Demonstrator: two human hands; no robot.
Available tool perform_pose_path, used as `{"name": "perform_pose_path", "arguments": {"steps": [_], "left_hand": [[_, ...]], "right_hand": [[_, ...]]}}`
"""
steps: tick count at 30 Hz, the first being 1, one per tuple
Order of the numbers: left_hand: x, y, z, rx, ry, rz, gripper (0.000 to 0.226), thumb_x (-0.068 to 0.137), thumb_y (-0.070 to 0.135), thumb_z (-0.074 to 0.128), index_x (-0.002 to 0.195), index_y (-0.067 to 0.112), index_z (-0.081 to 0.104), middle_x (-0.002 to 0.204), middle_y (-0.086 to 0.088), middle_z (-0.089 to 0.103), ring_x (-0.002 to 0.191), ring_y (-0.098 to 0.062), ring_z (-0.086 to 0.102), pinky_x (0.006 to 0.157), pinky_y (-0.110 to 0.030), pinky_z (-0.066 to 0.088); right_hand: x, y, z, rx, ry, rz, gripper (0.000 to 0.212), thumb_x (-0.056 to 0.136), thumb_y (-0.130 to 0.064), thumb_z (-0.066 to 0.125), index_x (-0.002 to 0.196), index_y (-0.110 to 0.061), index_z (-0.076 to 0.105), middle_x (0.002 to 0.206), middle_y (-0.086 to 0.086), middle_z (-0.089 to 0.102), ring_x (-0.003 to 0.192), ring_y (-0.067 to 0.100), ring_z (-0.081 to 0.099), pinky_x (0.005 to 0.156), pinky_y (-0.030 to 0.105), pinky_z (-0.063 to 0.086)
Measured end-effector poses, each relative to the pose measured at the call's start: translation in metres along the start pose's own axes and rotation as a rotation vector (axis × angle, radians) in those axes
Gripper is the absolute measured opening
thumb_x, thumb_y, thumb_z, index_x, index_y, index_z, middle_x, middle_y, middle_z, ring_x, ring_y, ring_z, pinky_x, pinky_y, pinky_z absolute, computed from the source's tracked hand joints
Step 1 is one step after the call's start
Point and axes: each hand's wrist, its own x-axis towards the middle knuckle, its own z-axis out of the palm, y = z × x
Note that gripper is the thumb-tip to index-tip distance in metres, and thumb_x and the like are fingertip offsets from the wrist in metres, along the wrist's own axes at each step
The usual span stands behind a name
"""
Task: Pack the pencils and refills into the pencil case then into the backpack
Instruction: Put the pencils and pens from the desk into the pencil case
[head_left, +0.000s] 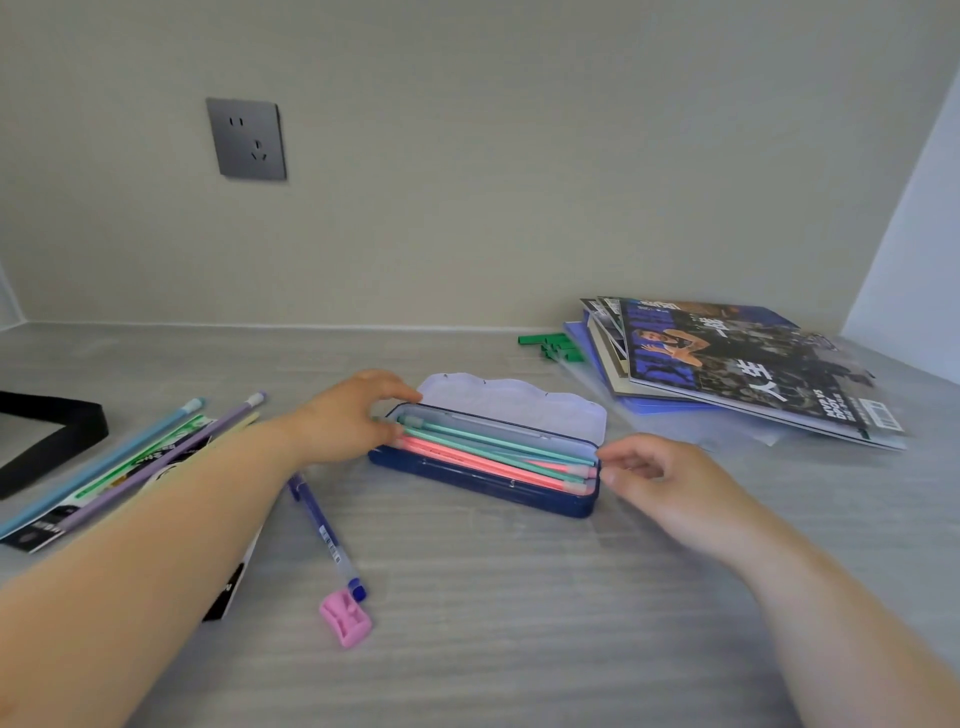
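A grey wood-grain desk (519, 597) fills the lower half of the frame, backed by a beige wall with a grey socket (247, 139) at upper left. At right centre a stack of magazines (737, 369) lies fanned out over a blue folder, and just left of it, near the wall, sit a few small green blocks (556, 347). A black strap (47, 431) curls in from the left edge.

In the middle of the frame lies the case (483, 467), dark blue, its pale lid tipped back toward the wall. Inside, pink and mint pencils (498, 452) lie lengthwise, packed side by side.

The left hand (348, 415) reaches in from lower left, fingers bent over the case's left end, thumb and fingertips touching the pencil ends there; I cannot tell whether they pinch anything. Its forearm covers part of a printed packet (130, 462) at left, where a light blue pencil (104, 462) and a purple pencil (171, 457) rest aslant across it.

The right hand (670, 483) comes from lower right, fingers loosely curled, their tips at the case's right end, holding nothing I can see.

Below the case, a blue pen (324, 530) lies nearly upright in the frame, partly under the left wrist. At its lower tip, touching it, sits a pink sharpener (345, 618).
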Motion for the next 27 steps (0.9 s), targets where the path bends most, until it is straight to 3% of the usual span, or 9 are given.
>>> {"name": "perform_pose_path", "arguments": {"steps": [3, 5, 11, 16, 21, 24, 27], "left_hand": [[-0.003, -0.010, -0.005, -0.039, 0.031, -0.073, 0.029, 0.085, 0.005, 0.055, 0.112, 0.016, 0.062, 0.116, -0.006, 0.063, 0.089, -0.011, 0.056, 0.083, -0.021, 0.037], [-0.001, -0.011, -0.004, 0.010, 0.087, -0.088, 0.022, 0.085, 0.007, 0.057, 0.104, 0.011, 0.067, 0.106, -0.008, 0.069, 0.079, -0.011, 0.055, 0.077, -0.021, 0.038], [0.010, -0.002, -0.002, 0.106, 0.209, -0.071, 0.018, 0.085, 0.014, 0.057, 0.098, 0.014, 0.070, 0.100, -0.009, 0.071, 0.083, -0.017, 0.054, 0.076, -0.026, 0.043], [0.014, 0.001, 0.010, 0.275, 0.150, -0.096, 0.021, 0.085, 0.024, 0.059, 0.102, 0.018, 0.069, 0.112, -0.005, 0.068, 0.104, -0.024, 0.059, 0.090, -0.031, 0.045], [0.017, 0.005, 0.017, 0.455, 0.099, -0.076, 0.031, 0.093, 0.021, 0.039, 0.095, 0.010, 0.067, 0.108, -0.012, 0.067, 0.102, -0.029, 0.057, 0.088, -0.035, 0.043], [0.015, 0.006, 0.019, 0.284, 0.032, -0.112, 0.034, 0.096, 0.020, 0.032, 0.110, 0.009, 0.062, 0.117, -0.014, 0.063, 0.107, -0.030, 0.055, 0.093, -0.032, 0.042], [0.002, 0.001, 0.016, 0.007, 0.021, -0.101, 0.037, 0.097, 0.019, 0.033, 0.132, 0.014, 0.045, 0.137, -0.007, 0.052, 0.124, -0.023, 0.047, 0.103, -0.025, 0.032]], "right_hand": [[0.001, 0.000, 0.000, 0.000, -0.001, 0.001, 0.017, 0.081, -0.015, 0.059, 0.098, -0.014, 0.063, 0.091, 0.001, 0.061, 0.073, 0.001, 0.052, 0.057, -0.003, 0.037], [0.001, 0.000, 0.000, 0.000, 0.001, 0.003, 0.017, 0.082, -0.014, 0.059, 0.098, -0.014, 0.063, 0.091, 0.001, 0.061, 0.074, 0.004, 0.053, 0.057, -0.003, 0.037], [0.001, 0.000, 0.000, 0.000, -0.004, 0.008, 0.013, 0.081, -0.011, 0.059, 0.094, -0.014, 0.063, 0.081, -0.004, 0.059, 0.070, -0.001, 0.052, 0.056, -0.004, 0.037], [0.001, 0.000, 0.001, -0.022, -0.002, 0.012, 0.011, 0.081, -0.014, 0.059, 0.091, -0.019, 0.063, 0.082, -0.005, 0.059, 0.072, 0.000, 0.052, 0.056, -0.003, 0.037], [0.000, 0.000, 0.002, -0.070, -0.010, 0.017, 0.015, 0.082, -0.015, 0.059, 0.096, -0.017, 0.063, 0.085, -0.006, 0.061, 0.073, 0.003, 0.053, 0.057, 0.003, 0.038], [-0.002, -0.001, 0.004, -0.105, 0.021, 0.013, 0.015, 0.081, -0.015, 0.059, 0.095, -0.021, 0.062, 0.080, -0.016, 0.053, 0.073, 0.003, 0.050, 0.062, 0.012, 0.036], [-0.003, -0.005, 0.009, -0.172, 0.047, -0.061, 0.018, 0.079, -0.010, 0.060, 0.094, -0.019, 0.064, 0.088, -0.010, 0.051, 0.087, 0.014, 0.049, 0.070, 0.024, 0.033]]}}
